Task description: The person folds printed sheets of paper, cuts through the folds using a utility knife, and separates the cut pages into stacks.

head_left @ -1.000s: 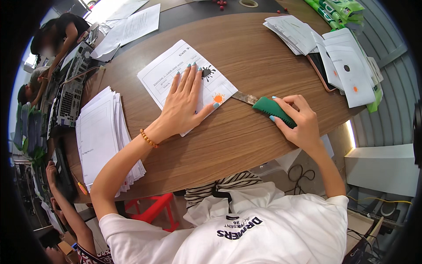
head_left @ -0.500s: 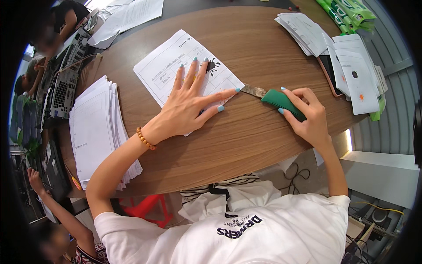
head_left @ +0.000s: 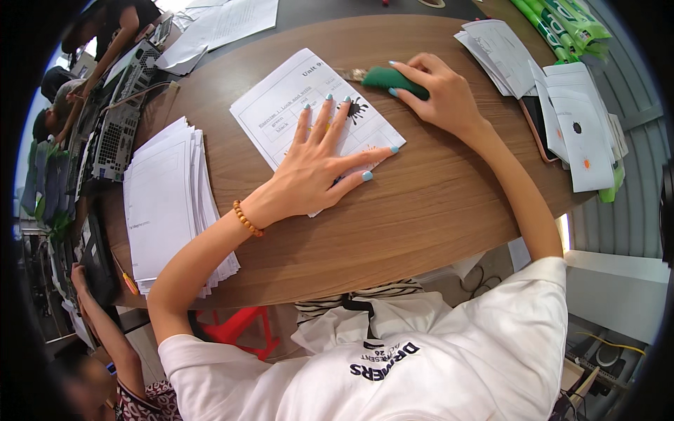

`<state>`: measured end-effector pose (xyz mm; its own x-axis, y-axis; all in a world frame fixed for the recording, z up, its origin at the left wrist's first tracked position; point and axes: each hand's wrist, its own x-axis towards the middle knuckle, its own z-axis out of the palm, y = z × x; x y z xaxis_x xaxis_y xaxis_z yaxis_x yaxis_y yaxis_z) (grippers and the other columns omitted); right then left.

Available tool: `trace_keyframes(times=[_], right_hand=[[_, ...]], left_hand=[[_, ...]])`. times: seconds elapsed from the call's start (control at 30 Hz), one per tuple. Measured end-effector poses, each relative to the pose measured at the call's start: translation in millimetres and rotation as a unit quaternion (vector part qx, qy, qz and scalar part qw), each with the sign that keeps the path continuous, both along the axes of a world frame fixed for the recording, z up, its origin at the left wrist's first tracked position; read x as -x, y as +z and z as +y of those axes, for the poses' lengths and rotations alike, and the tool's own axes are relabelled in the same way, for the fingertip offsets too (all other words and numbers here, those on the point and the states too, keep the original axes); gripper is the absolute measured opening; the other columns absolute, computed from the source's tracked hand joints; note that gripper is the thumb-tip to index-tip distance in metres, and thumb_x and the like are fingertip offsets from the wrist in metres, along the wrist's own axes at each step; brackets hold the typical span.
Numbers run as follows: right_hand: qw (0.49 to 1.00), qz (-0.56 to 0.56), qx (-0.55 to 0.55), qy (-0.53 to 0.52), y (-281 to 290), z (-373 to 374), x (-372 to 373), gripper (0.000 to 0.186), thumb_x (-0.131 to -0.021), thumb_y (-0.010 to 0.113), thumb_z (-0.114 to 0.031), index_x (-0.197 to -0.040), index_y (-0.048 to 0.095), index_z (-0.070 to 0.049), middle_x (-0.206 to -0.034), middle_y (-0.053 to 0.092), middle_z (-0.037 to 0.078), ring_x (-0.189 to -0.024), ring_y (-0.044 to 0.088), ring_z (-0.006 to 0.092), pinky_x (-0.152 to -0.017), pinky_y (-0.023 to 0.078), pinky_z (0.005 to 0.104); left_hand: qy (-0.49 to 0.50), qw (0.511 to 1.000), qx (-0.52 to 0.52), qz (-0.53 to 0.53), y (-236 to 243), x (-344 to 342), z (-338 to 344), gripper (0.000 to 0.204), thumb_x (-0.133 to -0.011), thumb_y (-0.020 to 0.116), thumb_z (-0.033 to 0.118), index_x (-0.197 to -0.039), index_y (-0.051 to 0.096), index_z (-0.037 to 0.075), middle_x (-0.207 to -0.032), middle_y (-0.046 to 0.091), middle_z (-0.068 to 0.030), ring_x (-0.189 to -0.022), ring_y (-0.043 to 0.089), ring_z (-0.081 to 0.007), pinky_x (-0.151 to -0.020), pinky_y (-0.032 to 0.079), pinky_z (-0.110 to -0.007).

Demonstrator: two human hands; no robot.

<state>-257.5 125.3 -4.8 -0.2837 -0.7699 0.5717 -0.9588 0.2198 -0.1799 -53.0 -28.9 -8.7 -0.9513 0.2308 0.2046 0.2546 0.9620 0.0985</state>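
Note:
A folded printed worksheet (head_left: 281, 105) with a black ink-splat picture lies on the wooden desk. My left hand (head_left: 319, 158) presses flat on it, fingers spread, with a wooden bead bracelet at the wrist. In my right hand (head_left: 439, 91) is a green-handled knife (head_left: 393, 81), its worn, stained blade pointing left. The blade is slightly blurred and lies by the worksheet's upper right edge. Part of the worksheet is hidden beneath my left hand.
A tall stack of papers (head_left: 165, 210) stands at the left of the desk. Folded sheets (head_left: 497, 56) and smaller printed slips (head_left: 577, 133) over a phone (head_left: 537, 126) lie at the right. Green packages (head_left: 562, 31) sit behind them. Other people work at the left beside a computer case (head_left: 126, 119).
My right hand has carried the knife up and left, from the worksheet's lower right corner to its upper right edge. My left hand still holds the sheet down.

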Motion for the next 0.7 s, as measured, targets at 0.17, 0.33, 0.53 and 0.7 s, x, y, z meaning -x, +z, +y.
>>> trace_keyframes(times=[0.17,0.33,0.53,0.7], right_hand=[[0.997,0.064,0.022,-0.042,-4.3,-70.3,28.9,0.038,-0.076,0.067,-0.029,-0.109,0.063,-0.011,-0.089,0.057,0.006,-0.077,0.060,0.0206,-0.068,0.050,0.0339],[0.992,-0.018,0.106,-0.060,14.1,-83.9,44.0,0.029,-0.077,0.064,-0.029,-0.100,0.066,-0.011,-0.086,0.059,0.007,-0.083,0.059,0.0245,-0.070,0.049,0.0373],[0.986,-0.135,0.099,-0.025,52.5,26.6,-7.1,0.028,-0.079,0.063,-0.017,-0.104,0.065,-0.008,-0.089,0.062,0.010,-0.081,0.060,0.0230,-0.072,0.046,0.0316],[0.956,-0.262,0.126,-0.040,49.0,104.9,-22.0,0.030,-0.081,0.061,-0.013,-0.111,0.064,-0.010,-0.097,0.064,0.010,-0.089,0.061,0.0220,-0.082,0.044,0.0285]], left_hand=[[0.007,0.999,-0.004,-0.037,4.2,1.5,2.7,0.040,-0.092,0.039,0.034,-0.131,0.043,0.040,-0.144,0.014,-0.0298,-0.134,0.008,-0.0458,-0.107,0.004,-0.055],[-0.070,0.988,-0.085,-0.113,16.3,0.4,-12.9,0.060,-0.080,0.053,0.054,-0.135,0.040,0.035,-0.145,0.009,-0.0290,-0.135,0.008,-0.0423,-0.108,0.002,-0.055],[-0.189,0.958,0.142,-0.164,69.3,0.6,-63.4,0.098,-0.049,0.071,0.066,-0.136,0.037,0.035,-0.147,0.016,-0.0168,-0.135,0.017,-0.0374,-0.111,0.011,-0.051],[0.093,0.933,0.153,-0.311,52.5,21.5,-15.1,0.088,-0.071,0.058,0.066,-0.141,0.029,0.021,-0.144,0.029,-0.0123,-0.129,0.033,-0.0354,-0.107,0.028,-0.041]])
